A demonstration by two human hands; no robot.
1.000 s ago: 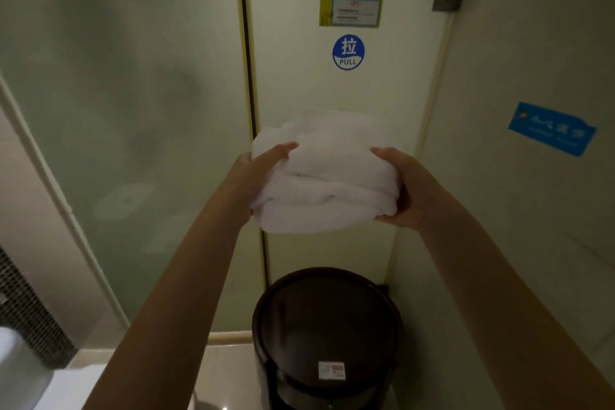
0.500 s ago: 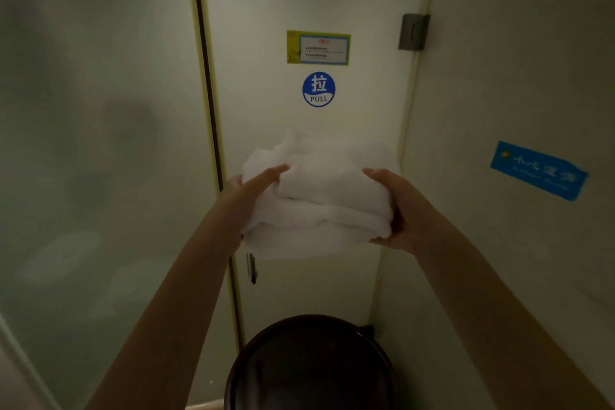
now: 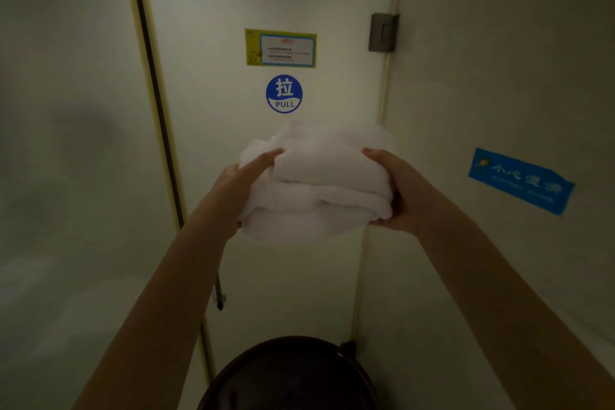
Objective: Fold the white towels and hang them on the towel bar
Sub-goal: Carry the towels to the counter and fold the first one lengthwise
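Hands, left (image 3: 237, 191) and right (image 3: 404, 198), clasp towels (image 3: 319, 183) between them.

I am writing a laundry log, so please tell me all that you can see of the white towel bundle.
The white towel bundle looks like soft, thick terry cloth, folded loosely into stacked layers with rounded edges. It is held in the air, roughly level, and in the view sits below the blue PULL sticker and above a dark round bin. The left hand grips its left end, the right hand its right end.
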